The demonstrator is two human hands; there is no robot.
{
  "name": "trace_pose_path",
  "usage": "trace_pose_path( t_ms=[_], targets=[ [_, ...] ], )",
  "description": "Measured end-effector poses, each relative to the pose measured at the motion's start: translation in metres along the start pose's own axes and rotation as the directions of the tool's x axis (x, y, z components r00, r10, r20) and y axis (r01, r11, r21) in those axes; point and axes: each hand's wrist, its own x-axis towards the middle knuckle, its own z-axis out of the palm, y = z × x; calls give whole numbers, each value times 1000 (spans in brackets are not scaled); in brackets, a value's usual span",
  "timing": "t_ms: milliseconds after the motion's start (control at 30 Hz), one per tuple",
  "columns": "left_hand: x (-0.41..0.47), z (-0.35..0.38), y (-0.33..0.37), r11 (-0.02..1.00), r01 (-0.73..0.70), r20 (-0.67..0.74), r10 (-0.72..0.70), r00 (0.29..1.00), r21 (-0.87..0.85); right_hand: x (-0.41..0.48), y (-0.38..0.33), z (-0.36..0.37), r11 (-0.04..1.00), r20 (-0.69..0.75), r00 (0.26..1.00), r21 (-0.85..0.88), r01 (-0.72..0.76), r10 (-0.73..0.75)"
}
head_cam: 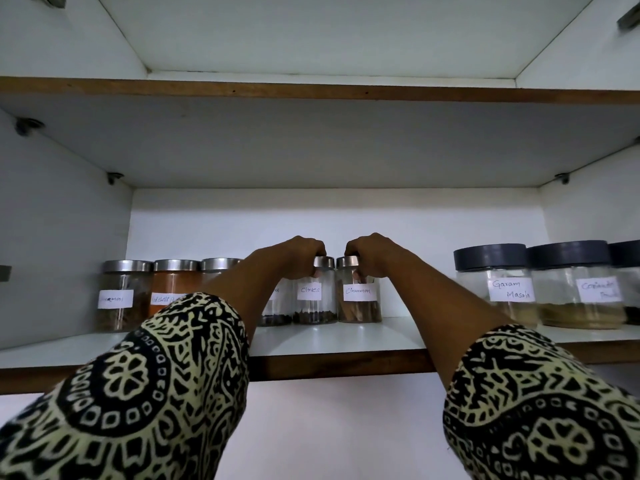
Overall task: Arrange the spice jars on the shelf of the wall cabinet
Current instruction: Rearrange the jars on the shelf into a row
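Observation:
Two small glass jars with steel lids stand side by side at the middle of the shelf. My left hand grips the top of the jar labelled Cloves. The neighbouring jar labelled Cinnamon is held at its lid by my right hand. A third small jar with dark contents stands just left of the Cloves jar, half hidden by my left forearm.
At the shelf's left stand three steel-lidded jars, one labelled and one holding orange powder. At the right are wider dark-lidded jars, Garam Masala and Coriander. The upper shelf board hangs close above. Patterned sleeves cover my arms.

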Motion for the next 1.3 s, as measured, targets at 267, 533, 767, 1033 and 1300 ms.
trace_pose_path(
  t_ms=[267, 533, 767, 1033, 1300],
  targets=[
    [-15, -13, 27, 989, 68, 6, -69, 998, 130, -32, 7, -23, 991, -142, 990, 130, 42, -24],
    [-43, -68, 137, 973, -202, -67, 196, 978, -110, -116, 86, -93, 989, -242, 965, 130, -69, 99],
    [-21, -59, 229, 957, -259, -79, 250, 965, -128, -171, 173, -130, 986, 74, 984, 3, -165, 164],
    [-7, -39, 254, 994, -109, -28, 108, 994, -28, -183, 217, -104, 991, 164, 977, -24, -131, 133],
    [6, -39, 243, 998, -12, -10, 13, 1000, 58, -152, 207, -73, 1000, 28, 999, -2, -21, 21]
  ],
)
